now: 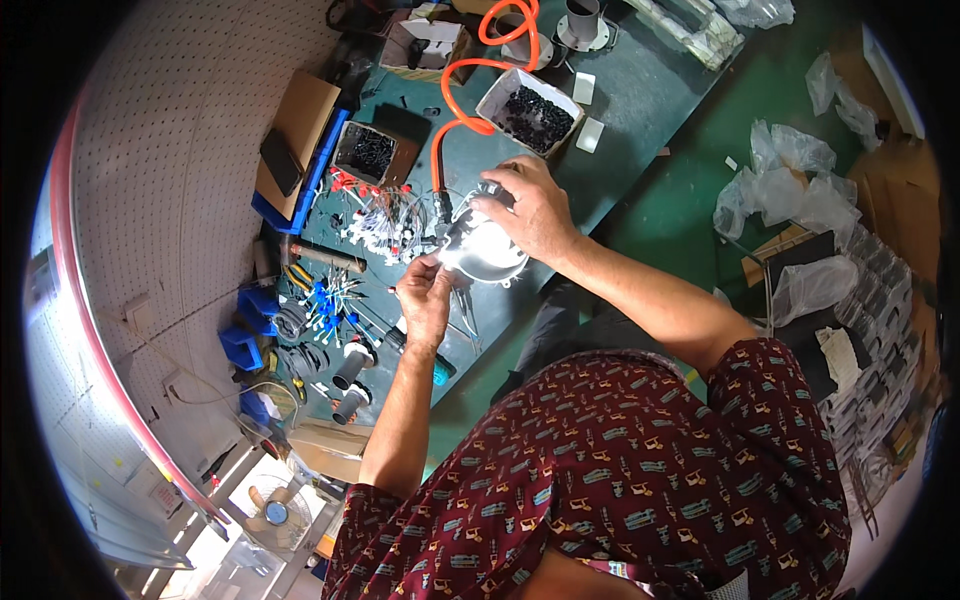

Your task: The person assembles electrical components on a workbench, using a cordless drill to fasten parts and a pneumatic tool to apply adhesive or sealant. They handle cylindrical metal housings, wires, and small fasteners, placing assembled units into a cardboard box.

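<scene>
A shiny round metal housing [493, 252], bowl-shaped and glaring with reflected light, is held over the front edge of the green workbench [620, 130]. My right hand [537, 208] grips its far side, fingers curled over the rim. At its left edge, my left hand [425, 298] is closed with thumb and fingers pinched on the housing; any small part between those fingertips is hidden. Just left of the housing lies a bundle of thin wires with white and red connectors [385, 228]. A dark fitting [442, 207] ends the orange hose [450, 100] close to the housing.
Cardboard boxes of small black parts [489, 98] stand farther back. Left of my left hand lie a hammer [335, 258], blue-tipped wires [328, 305], a teal-handled screwdriver [440, 372] and grey cylinders [352, 365]. Plastic bags [785, 190] and stacked grey parts [880, 320] are at the right.
</scene>
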Demonstrator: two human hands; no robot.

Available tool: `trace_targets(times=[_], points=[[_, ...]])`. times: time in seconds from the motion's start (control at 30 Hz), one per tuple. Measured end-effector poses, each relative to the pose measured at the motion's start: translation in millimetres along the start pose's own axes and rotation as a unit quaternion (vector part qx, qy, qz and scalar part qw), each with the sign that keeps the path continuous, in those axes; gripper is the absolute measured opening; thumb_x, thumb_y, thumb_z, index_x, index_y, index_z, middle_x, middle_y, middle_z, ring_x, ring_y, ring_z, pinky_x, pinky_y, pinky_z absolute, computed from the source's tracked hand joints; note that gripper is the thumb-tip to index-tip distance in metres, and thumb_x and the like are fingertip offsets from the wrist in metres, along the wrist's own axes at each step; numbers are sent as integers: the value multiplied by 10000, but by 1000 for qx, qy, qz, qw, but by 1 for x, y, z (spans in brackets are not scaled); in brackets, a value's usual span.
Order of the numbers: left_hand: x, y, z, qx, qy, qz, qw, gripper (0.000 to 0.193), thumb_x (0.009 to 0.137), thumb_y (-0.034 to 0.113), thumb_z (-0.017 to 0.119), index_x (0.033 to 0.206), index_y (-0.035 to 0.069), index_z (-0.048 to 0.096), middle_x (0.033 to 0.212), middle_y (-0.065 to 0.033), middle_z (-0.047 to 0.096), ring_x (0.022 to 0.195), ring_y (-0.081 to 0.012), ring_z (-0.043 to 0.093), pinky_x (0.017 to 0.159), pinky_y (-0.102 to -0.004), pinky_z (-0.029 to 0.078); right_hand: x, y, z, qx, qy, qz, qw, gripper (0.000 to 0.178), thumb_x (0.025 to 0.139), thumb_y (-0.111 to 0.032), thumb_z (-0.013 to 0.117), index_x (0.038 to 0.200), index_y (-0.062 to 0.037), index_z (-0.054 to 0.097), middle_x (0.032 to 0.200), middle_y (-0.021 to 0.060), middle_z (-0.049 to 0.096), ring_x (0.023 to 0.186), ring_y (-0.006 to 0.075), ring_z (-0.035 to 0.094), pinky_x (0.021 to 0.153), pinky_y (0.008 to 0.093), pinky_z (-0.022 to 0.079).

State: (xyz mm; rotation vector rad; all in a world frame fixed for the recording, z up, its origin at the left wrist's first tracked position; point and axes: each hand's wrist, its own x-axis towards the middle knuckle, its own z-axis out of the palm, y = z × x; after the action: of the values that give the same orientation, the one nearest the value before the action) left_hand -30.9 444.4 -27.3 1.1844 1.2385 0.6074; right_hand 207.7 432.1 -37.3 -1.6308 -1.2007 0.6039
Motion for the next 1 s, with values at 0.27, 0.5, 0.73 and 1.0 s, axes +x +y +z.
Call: trace_targets(times=[0.27, 0.5, 0.73, 1.0], points=[[2, 25, 15, 162, 46, -29, 985, 152, 903, -53, 593, 1052, -75, 616, 802, -83, 689, 676, -116, 665, 626, -255, 557, -1, -2, 0, -25, -19, -2, 1000, 364, 839, -289, 811, 1114, -62, 733, 1158, 100, 600, 1110, 273, 601, 893, 396, 554], [1, 35, 7, 41, 17, -94, 995, 135, 944, -22, 597, 1063, -59, 649, 846, -73, 699, 725, -110, 673, 714, -269, 598, -2, -5, 0, -24, 6, 3, 1000, 373, 826, -294, 819, 1109, -68, 730, 1239, 75, 602, 1175, 263, 591, 908, 397, 562], [20, 21, -34, -146, -112, -254, 950, 125, 1000, 98, 678, 1078, 2, 661, 925, -57, 709, 773, -129, 695, 696, -263, 622, -1, -6, -3, -20, 3, 9, 1000, 371, 816, -285, 826, 1108, -77, 730, 1261, 65, 602, 1174, 264, 595, 907, 393, 565], [53, 18, -54, -90, -270, -324, 902, 210, 1020, 201, 662, 1077, 0, 685, 894, -99, 705, 715, -141, 640, 597, -261, 571, -3, -7, 2, -14, 11, 18, 1000, 363, 798, -270, 839, 1102, -102, 734, 1251, 61, 614, 1171, 267, 596, 896, 396, 561]])
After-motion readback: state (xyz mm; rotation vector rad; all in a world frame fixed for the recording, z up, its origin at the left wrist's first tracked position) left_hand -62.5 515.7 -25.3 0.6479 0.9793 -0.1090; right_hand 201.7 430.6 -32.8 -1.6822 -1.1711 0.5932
